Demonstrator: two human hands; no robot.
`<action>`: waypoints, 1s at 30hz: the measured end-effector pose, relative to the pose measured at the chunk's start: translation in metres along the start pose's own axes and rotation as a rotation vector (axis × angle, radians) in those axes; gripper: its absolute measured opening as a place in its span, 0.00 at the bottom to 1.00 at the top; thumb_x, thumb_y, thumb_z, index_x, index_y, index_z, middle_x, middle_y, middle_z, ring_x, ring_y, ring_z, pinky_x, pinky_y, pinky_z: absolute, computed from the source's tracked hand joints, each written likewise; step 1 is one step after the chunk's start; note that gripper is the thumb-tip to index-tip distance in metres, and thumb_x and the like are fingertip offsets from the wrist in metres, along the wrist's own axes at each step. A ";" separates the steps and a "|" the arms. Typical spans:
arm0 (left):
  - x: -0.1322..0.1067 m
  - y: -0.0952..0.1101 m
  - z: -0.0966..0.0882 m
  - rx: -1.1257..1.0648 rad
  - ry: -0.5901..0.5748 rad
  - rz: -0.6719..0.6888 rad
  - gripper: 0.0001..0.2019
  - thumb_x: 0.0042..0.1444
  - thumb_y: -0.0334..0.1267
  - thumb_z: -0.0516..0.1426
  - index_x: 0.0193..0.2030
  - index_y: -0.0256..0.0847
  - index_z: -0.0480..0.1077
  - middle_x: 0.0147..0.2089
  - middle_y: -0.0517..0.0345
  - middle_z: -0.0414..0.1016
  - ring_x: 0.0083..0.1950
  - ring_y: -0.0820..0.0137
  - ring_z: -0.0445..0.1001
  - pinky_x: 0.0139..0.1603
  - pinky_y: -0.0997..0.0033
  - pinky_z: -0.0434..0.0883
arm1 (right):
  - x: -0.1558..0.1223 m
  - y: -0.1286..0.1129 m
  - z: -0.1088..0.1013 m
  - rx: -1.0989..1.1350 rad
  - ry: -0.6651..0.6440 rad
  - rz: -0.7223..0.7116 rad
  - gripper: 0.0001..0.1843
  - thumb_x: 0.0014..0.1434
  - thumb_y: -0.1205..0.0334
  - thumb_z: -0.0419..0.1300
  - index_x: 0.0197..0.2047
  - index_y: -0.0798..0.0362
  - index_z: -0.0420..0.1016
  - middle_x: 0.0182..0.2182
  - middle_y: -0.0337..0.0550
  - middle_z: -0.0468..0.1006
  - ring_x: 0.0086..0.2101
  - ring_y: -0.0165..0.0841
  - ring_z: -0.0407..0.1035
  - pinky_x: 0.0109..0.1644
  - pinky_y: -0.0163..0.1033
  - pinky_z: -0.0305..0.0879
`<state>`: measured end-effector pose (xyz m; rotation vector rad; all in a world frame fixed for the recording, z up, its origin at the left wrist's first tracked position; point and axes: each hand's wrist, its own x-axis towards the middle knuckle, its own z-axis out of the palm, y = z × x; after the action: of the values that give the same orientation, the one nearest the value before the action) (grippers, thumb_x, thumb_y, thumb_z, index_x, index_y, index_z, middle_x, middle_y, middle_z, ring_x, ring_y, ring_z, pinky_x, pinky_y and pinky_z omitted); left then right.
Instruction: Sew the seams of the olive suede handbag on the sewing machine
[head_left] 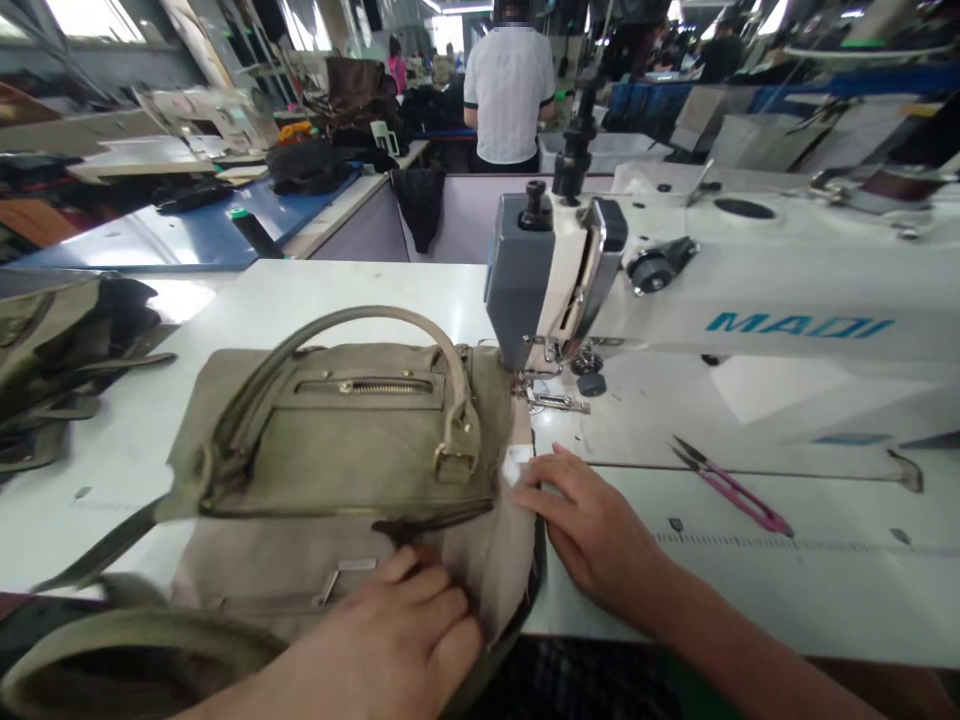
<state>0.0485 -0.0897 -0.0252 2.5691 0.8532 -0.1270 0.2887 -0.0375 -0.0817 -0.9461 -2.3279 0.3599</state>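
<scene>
We are inspecting an olive suede handbag (337, 450) lying flat on the white bench (315, 300), overhanging its front edge, left of the MADI sewing machine (795, 325). Its right end is sitting just beside the presser foot (544, 400), and no part is showing beneath the needle as far as we can tell. The left hand (390, 630) is resting at the bag's lower front, with its fingers (442, 600) bent over a pale lining (487, 560); we cannot tell whether that grip is clamping the material or only pressing on it. The right hand (592, 530) is lying nearly flat against the lining's edge near a small white tag (516, 465), its grip open and its fingers together. On the work, we are finding the curved tan handle (360, 312), the buckle (455, 462) and the brass-zipped pocket (367, 386) in place on the upper panel. The lining edge is showing no finished seam that we can confirm, so we are marking its stitching as unverified. Pink-handled thread snips (731, 497) are lying on the bench to the right, and further olive bag pieces (52, 370) are piled at its left edge.
</scene>
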 end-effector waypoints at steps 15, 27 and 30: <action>0.066 -0.031 -0.080 0.482 0.213 0.364 0.08 0.64 0.33 0.48 0.39 0.38 0.68 0.38 0.50 0.74 0.36 0.64 0.71 0.36 0.65 0.68 | -0.001 -0.054 0.042 0.067 -0.040 -0.019 0.12 0.65 0.71 0.53 0.43 0.55 0.78 0.38 0.48 0.76 0.41 0.39 0.69 0.45 0.41 0.71; 0.061 -0.085 -0.049 0.519 0.146 -0.006 0.44 0.49 0.26 0.53 0.72 0.42 0.40 0.74 0.46 0.39 0.68 0.52 0.54 0.51 0.59 0.69 | 0.003 -0.029 0.031 0.308 0.213 0.024 0.23 0.58 0.82 0.45 0.43 0.53 0.77 0.43 0.47 0.77 0.56 0.38 0.65 0.56 0.46 0.69; 0.061 -0.088 -0.045 0.445 0.156 0.147 0.45 0.47 0.21 0.51 0.72 0.44 0.39 0.75 0.51 0.32 0.74 0.57 0.39 0.57 0.57 0.66 | 0.009 -0.023 0.033 0.131 0.212 0.021 0.20 0.63 0.80 0.45 0.47 0.58 0.75 0.46 0.52 0.75 0.54 0.39 0.67 0.56 0.45 0.69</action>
<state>0.0441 0.0261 -0.0301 3.0829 0.7538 -0.0795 0.2510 -0.0480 -0.0933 -0.8999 -2.0783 0.3954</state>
